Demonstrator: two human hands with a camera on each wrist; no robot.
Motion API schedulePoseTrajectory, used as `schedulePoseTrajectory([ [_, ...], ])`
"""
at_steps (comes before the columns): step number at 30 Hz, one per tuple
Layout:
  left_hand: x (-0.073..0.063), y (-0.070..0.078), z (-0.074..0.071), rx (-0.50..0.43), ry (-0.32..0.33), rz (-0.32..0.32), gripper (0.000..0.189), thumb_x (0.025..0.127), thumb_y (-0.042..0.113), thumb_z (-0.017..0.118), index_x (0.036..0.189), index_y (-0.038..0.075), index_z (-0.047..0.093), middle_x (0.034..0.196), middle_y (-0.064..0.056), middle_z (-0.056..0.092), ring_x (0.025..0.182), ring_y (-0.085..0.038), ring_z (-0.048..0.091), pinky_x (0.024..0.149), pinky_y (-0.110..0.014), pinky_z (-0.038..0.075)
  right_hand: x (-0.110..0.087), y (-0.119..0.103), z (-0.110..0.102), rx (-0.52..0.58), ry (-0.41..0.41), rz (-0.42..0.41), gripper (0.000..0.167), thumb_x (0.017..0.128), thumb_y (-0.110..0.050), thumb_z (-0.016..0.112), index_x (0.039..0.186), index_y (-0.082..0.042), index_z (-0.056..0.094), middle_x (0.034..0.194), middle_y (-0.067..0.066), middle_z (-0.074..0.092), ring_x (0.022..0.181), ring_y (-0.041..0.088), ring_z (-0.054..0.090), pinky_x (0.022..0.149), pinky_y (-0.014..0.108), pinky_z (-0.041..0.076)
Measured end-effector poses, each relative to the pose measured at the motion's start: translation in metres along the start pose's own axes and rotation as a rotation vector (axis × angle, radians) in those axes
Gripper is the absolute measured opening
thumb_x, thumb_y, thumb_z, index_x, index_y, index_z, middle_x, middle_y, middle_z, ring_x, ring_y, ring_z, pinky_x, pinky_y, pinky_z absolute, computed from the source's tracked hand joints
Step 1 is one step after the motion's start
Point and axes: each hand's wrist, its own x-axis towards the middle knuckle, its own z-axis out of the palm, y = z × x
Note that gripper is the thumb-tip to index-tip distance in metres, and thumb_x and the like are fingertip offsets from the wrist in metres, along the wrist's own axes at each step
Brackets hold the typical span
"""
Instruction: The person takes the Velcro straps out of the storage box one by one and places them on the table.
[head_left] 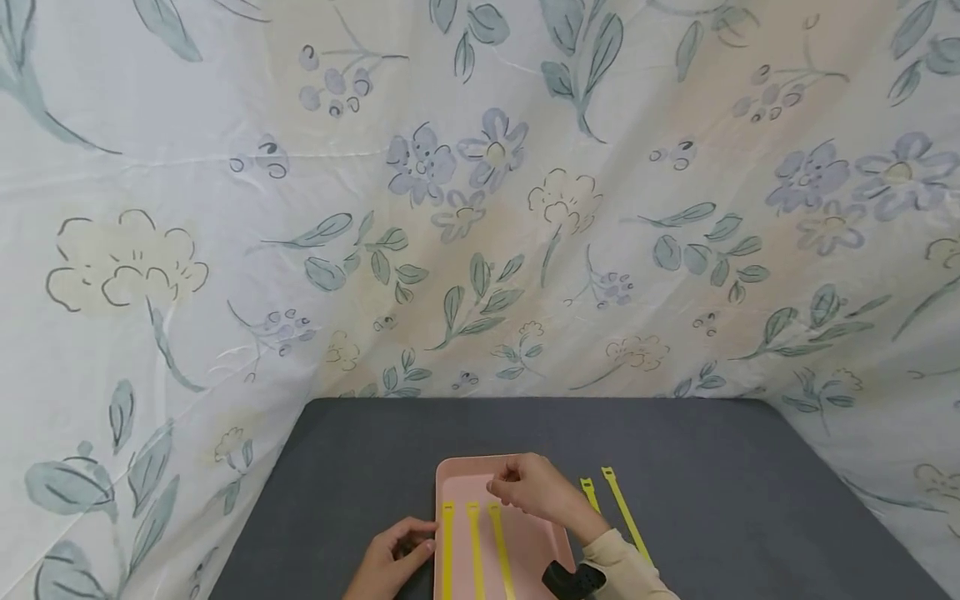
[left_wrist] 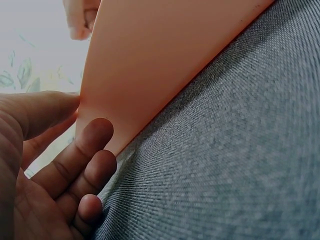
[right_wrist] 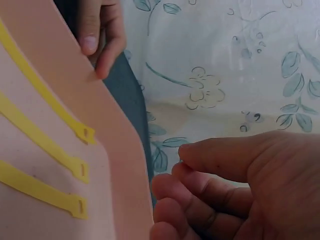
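Three yellow strips, each with a slotted head, lie side by side lengthwise in a pink tray (head_left: 528,542): a left strip (head_left: 447,546), a middle strip (head_left: 476,546) and a right strip (head_left: 501,546). My left hand (head_left: 393,557) touches the tray's left rim with a fingertip, its other fingers loosely bent beside the outer wall. Over the tray's far part hovers my right hand (head_left: 536,492), apart from the strips. In the right wrist view the right hand (right_wrist: 225,190) has loosely bent fingers, thumb tip close to the index finger, and no object shows between them.
Two more yellow strips, a short-looking one (head_left: 590,493) and a longer one (head_left: 626,515), lie on the dark grey table (head_left: 360,450) right of the tray. The right forearm partly covers them. A flower-patterned cloth (head_left: 480,250) hangs behind and at both sides.
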Motion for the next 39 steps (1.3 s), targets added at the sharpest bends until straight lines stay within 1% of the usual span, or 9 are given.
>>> schedulePoseTrajectory([
  [5, 0.001, -0.001, 0.000, -0.005, 0.002, 0.012, 0.033, 0.097, 0.024, 0.069, 0.121, 0.002, 0.069, 0.098, -0.008, 0.072, 0.077, -0.003, 0.060, 0.064, -0.022, 0.045, 0.003, 0.011, 0.007, -0.006, -0.041, -0.032, 0.030, 0.098, -0.020, 0.067, 0.080, 0.003, 0.072, 0.069, 0.020, 0.068, 0.050, 0.009, 0.051, 0.049, 0.025, 0.043],
  [7, 0.001, -0.001, -0.001, -0.008, 0.005, 0.012, 0.032, 0.096, 0.023, 0.070, 0.121, 0.002, 0.069, 0.098, -0.008, 0.072, 0.077, -0.003, 0.060, 0.065, -0.022, 0.045, 0.003, 0.013, 0.010, -0.021, -0.062, 0.000, 0.032, 0.098, -0.021, 0.067, 0.080, 0.004, 0.072, 0.065, 0.016, 0.066, 0.049, 0.008, 0.048, 0.048, 0.024, 0.041],
  [12, 0.001, 0.000, -0.001, 0.000, 0.006, 0.002, 0.033, 0.096, 0.024, 0.070, 0.121, 0.003, 0.069, 0.098, -0.007, 0.071, 0.077, -0.004, 0.060, 0.065, -0.022, 0.045, 0.000, 0.018, 0.018, -0.075, -0.097, 0.074, 0.024, 0.096, -0.021, 0.070, 0.082, -0.001, 0.071, 0.061, -0.003, 0.057, 0.051, 0.008, 0.047, 0.050, 0.025, 0.037],
  [16, 0.001, 0.000, -0.001, 0.004, 0.008, -0.004, 0.032, 0.097, 0.024, 0.070, 0.121, 0.003, 0.069, 0.097, -0.007, 0.071, 0.076, -0.004, 0.059, 0.065, -0.022, 0.045, -0.001, 0.019, 0.024, -0.137, -0.088, 0.066, 0.022, 0.091, -0.019, 0.074, 0.076, -0.003, 0.071, 0.059, -0.007, 0.053, 0.051, 0.008, 0.044, 0.050, 0.025, 0.034],
  [20, 0.001, 0.000, -0.001, -0.004, 0.007, -0.007, 0.033, 0.096, 0.023, 0.070, 0.122, 0.003, 0.069, 0.099, -0.009, 0.072, 0.076, -0.004, 0.059, 0.065, -0.022, 0.045, -0.001, 0.024, 0.029, -0.186, -0.060, 0.088, 0.028, 0.090, -0.023, 0.075, 0.067, -0.007, 0.069, 0.054, -0.009, 0.047, 0.049, 0.008, 0.038, 0.049, 0.024, 0.031],
  [24, 0.001, 0.000, -0.002, -0.020, -0.002, -0.007, 0.034, 0.097, 0.024, 0.070, 0.123, 0.001, 0.068, 0.101, -0.012, 0.072, 0.078, -0.004, 0.059, 0.066, -0.022, 0.046, -0.002, 0.030, 0.033, -0.231, -0.019, 0.109, 0.042, 0.089, -0.026, 0.074, 0.054, -0.015, 0.055, 0.048, -0.011, 0.032, 0.045, 0.008, 0.026, 0.047, 0.026, 0.021],
  [27, 0.001, 0.001, -0.002, -0.030, -0.010, -0.009, 0.035, 0.097, 0.024, 0.069, 0.123, 0.000, 0.068, 0.102, -0.014, 0.072, 0.080, -0.004, 0.060, 0.067, -0.023, 0.047, -0.004, 0.032, 0.037, -0.277, -0.001, 0.125, 0.050, 0.087, -0.030, 0.075, 0.049, -0.020, 0.045, 0.046, -0.012, 0.024, 0.045, 0.009, 0.017, 0.047, 0.028, 0.015],
  [32, 0.001, 0.001, -0.002, -0.044, -0.022, -0.008, 0.036, 0.097, 0.023, 0.069, 0.124, 0.000, 0.067, 0.103, -0.014, 0.071, 0.080, -0.004, 0.060, 0.068, -0.022, 0.047, -0.008, 0.030, 0.041, -0.345, -0.009, 0.170, 0.052, 0.081, -0.037, 0.078, 0.047, -0.021, 0.042, 0.044, -0.013, 0.022, 0.044, 0.009, 0.016, 0.047, 0.028, 0.015],
  [39, 0.002, 0.001, -0.002, -0.035, -0.024, 0.004, 0.035, 0.098, 0.023, 0.068, 0.124, 0.000, 0.067, 0.100, -0.011, 0.071, 0.080, -0.004, 0.061, 0.068, -0.022, 0.047, -0.008, 0.028, 0.043, -0.377, -0.031, 0.191, 0.051, 0.077, -0.030, 0.080, 0.044, -0.020, 0.042, 0.042, -0.014, 0.022, 0.042, 0.007, 0.017, 0.046, 0.026, 0.014],
])
